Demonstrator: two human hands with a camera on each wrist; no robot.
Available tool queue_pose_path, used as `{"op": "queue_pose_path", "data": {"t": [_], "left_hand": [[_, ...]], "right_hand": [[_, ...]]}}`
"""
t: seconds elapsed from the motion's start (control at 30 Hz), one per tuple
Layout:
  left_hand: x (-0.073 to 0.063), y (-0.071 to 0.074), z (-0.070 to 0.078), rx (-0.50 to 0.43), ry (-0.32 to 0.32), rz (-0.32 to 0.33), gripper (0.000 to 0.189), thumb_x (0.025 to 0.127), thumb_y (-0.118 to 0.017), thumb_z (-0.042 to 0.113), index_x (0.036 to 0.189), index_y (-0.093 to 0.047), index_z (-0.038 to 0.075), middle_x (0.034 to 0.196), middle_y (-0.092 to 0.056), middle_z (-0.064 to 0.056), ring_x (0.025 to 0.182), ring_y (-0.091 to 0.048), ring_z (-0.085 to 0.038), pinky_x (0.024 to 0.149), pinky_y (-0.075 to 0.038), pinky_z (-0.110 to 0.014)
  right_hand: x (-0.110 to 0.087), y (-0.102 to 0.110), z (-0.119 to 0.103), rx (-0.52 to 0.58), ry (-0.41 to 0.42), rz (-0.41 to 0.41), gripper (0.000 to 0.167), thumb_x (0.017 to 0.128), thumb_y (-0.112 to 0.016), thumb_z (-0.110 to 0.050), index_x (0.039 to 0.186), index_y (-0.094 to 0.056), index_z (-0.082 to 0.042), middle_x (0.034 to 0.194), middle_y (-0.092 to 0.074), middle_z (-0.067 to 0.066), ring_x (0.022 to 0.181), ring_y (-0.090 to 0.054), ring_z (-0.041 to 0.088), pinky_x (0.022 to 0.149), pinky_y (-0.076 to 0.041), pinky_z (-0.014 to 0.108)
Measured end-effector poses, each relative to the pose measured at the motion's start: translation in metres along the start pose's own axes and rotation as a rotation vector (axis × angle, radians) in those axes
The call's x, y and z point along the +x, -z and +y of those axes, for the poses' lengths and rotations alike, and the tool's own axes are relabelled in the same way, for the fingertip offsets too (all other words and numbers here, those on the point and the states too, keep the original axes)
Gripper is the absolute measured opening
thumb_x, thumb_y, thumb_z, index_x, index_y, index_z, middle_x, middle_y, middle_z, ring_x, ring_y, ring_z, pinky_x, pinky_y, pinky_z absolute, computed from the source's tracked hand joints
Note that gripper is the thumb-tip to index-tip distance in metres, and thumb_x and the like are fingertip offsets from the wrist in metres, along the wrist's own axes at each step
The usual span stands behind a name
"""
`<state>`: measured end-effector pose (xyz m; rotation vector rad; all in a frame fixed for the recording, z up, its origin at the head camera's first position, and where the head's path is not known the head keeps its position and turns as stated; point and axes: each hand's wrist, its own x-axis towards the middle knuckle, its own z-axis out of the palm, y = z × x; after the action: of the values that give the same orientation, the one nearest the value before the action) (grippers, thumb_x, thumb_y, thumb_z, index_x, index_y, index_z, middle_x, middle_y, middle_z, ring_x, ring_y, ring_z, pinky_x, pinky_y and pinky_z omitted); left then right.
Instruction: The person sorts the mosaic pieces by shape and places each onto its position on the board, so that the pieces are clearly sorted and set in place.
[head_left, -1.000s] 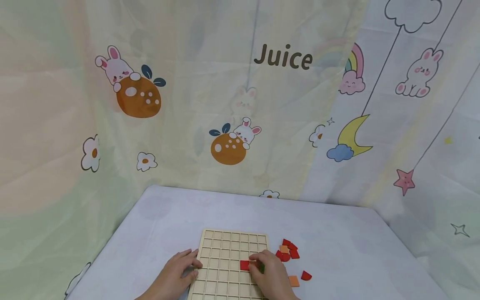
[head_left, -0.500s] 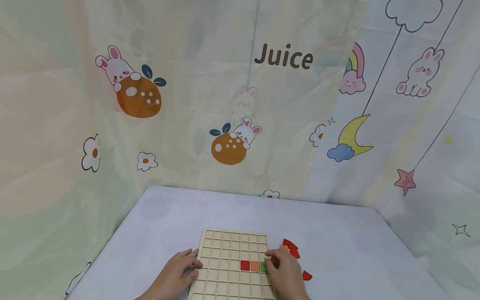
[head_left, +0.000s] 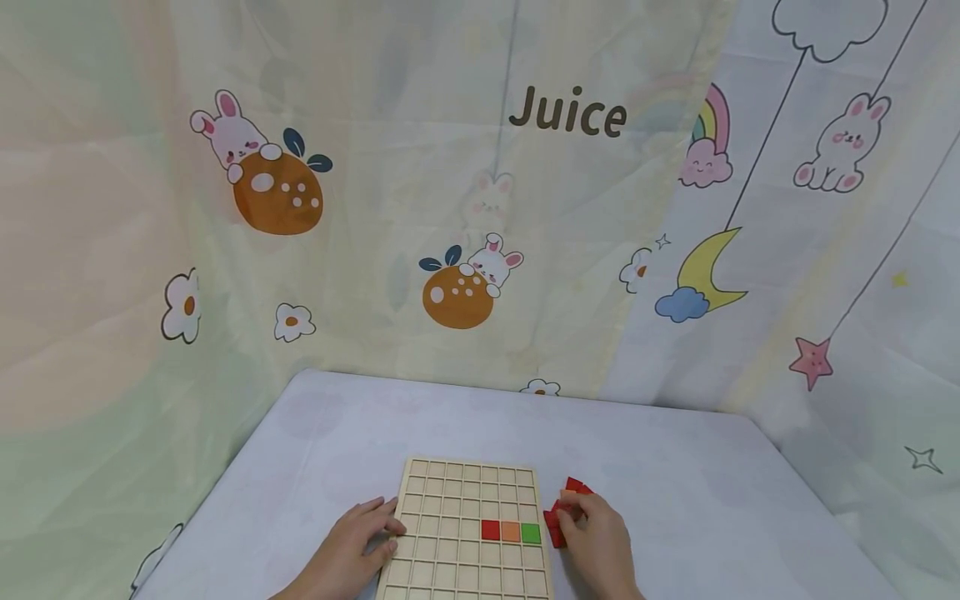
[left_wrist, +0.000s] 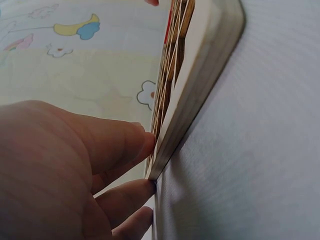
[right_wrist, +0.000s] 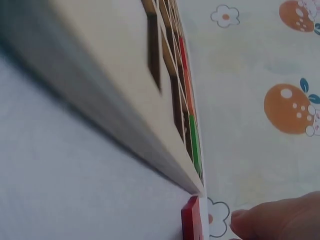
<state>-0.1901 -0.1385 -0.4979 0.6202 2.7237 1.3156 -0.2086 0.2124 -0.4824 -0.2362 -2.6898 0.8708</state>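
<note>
A wooden grid board (head_left: 435,550) lies on the table. One row of its cells bears a red square tile (head_left: 491,530), an orange square tile (head_left: 511,531) and a green square tile (head_left: 531,533). My left hand (head_left: 348,542) rests its fingertips against the board's left edge; in the left wrist view its fingers (left_wrist: 120,145) reach that edge. Right of the board, my right hand (head_left: 600,537) has thumb and forefinger bent over a cluster of small red pieces (head_left: 555,533). Its fingers hide part of the cluster, and whether they pinch a piece is unclear.
A red piece (right_wrist: 191,217) stands close beside the board's edge in the right wrist view. More red pieces (head_left: 574,484) lie farther back, with a bit of orange showing. The table (head_left: 720,500) backs onto a printed curtain (head_left: 375,208).
My right hand has left the green tile's cell and moved right to the loose pieces. The row of three tiles is now uncovered. My left hand has stayed in place.
</note>
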Motion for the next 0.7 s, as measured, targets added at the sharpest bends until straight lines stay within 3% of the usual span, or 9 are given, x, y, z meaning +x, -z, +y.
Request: {"op": "queue_pose_path", "data": {"t": [0.3,0.37,0.5,0.7], "left_hand": [[0.002,-0.001,0.000,-0.009,0.011,-0.001,0.009,0.093,-0.066,0.026,0.100,-0.067,0.029,0.144,-0.050,-0.014,0.136,-0.035,-0.047,0.101,-0.029,-0.075],[0.002,-0.001,0.000,-0.009,0.015,0.000,0.009,0.092,-0.066,0.026,0.100,-0.067,0.029,0.144,-0.050,-0.014,0.136,-0.035,-0.047,0.102,-0.027,-0.075],[0.001,-0.001,0.001,-0.003,0.014,0.006,0.008,0.092,-0.066,0.025,0.099,-0.067,0.029,0.144,-0.050,-0.015,0.135,-0.036,-0.047,0.103,-0.025,-0.075],[0.000,0.000,0.002,0.014,0.001,0.021,0.008,0.092,-0.067,0.026,0.098,-0.067,0.029,0.143,-0.051,-0.014,0.134,-0.037,-0.047,0.101,-0.031,-0.074]], "right_hand": [[0.004,0.007,0.012,-0.021,-0.068,0.042,0.019,0.082,-0.075,-0.016,0.100,-0.074,-0.008,0.089,-0.064,0.003,0.078,-0.058,0.018,0.064,-0.055,0.032],[0.006,0.007,0.015,-0.040,-0.087,0.052,0.020,0.082,-0.075,-0.017,0.099,-0.074,-0.007,0.088,-0.063,0.003,0.078,-0.057,0.018,0.068,-0.055,0.034],[0.009,0.007,0.019,-0.043,-0.137,0.060,0.020,0.082,-0.077,-0.016,0.099,-0.073,-0.006,0.087,-0.062,0.005,0.076,-0.054,0.020,0.062,-0.052,0.029],[0.011,0.009,0.024,-0.053,-0.168,0.072,0.026,0.081,-0.077,-0.016,0.103,-0.071,-0.003,0.088,-0.062,0.009,0.074,-0.053,0.022,0.054,-0.047,0.025]]}}
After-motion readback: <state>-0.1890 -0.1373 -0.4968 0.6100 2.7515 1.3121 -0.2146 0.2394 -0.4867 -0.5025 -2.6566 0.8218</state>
